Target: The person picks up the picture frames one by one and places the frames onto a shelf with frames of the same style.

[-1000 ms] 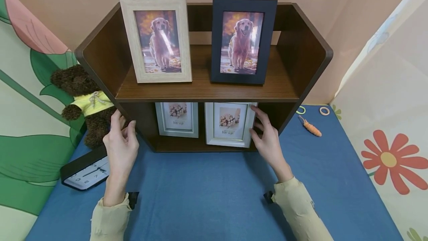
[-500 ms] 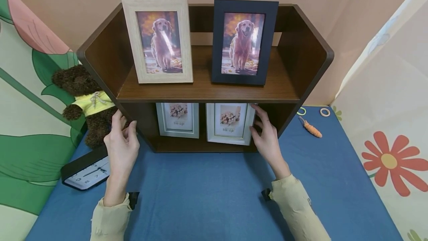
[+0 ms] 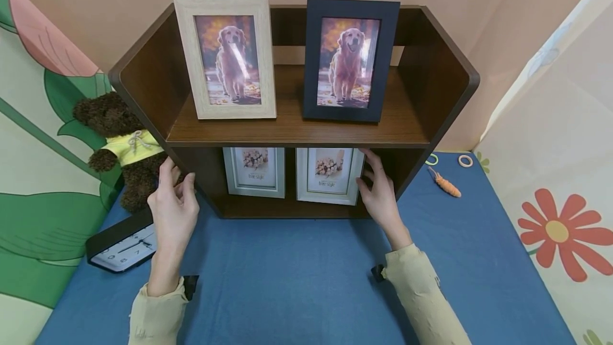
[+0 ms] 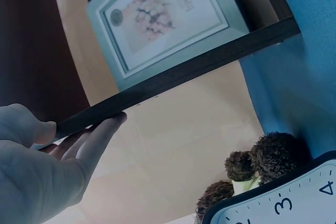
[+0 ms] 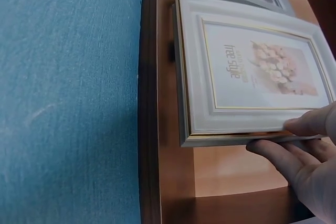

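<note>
My right hand (image 3: 378, 188) pinches the right edge of a white picture frame (image 5: 191, 72) with thin gold lines, thumb on its front and fingers behind. This frame (image 3: 353, 174) stands in the lower compartment of a dark brown shelf (image 3: 297, 133), its lower edge slightly slanted. Beside it on the left is a grey-green picture frame (image 3: 279, 174) with the same flower print, also seen in the left wrist view. My left hand (image 3: 173, 212) holds the front edge of the shelf's left side panel (image 4: 173, 77), thumb on one face and fingers on the other.
On the upper level stand a cream picture frame (image 3: 234, 112) and a navy picture frame (image 3: 342, 113) with dog photos. Left of the shelf are a brown teddy bear (image 3: 136, 145) and a black clock (image 3: 122, 244). A carrot toy (image 3: 446, 184) and rings (image 3: 464, 161) lie right.
My right hand has shifted slightly left and inward, and the white picture frame has moved a little deeper into the lower compartment. The left hand stays at the side panel.
</note>
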